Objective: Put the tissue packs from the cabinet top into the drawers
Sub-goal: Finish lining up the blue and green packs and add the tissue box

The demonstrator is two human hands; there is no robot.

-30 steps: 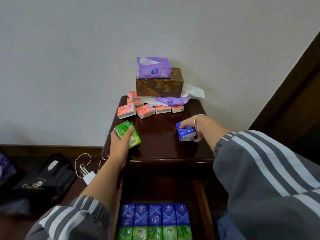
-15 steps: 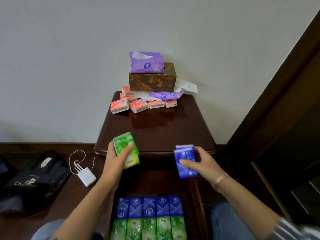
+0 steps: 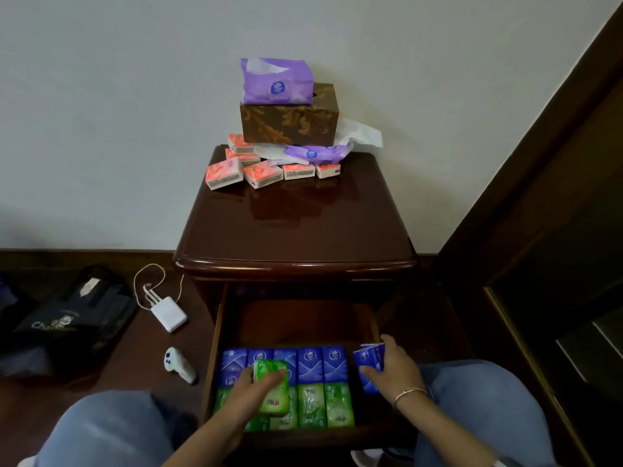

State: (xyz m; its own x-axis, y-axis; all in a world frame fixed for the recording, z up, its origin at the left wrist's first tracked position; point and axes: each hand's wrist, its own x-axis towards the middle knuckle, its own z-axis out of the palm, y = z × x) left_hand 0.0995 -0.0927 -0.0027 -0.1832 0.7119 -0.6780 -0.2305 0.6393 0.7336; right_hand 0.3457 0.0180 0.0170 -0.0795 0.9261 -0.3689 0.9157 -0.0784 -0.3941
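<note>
The job looks partly done. The open drawer already has a row of blue packs at the back and a row of green packs in front. The left hand is closed around one green pack just above those rows. The right hand grips one blue pack at the right end of the blue row, by the drawer's side. Neither pack is set down yet. A bunch of red packs waits on the cabinet top near the wall. Behind them sit a brown tissue box and purple tissue bags. The top is dark, shiny wood, and its front half is bare. The wall is plain white. On the dark floor to the left lie a white charger, a small white controller and a black bag.
</note>
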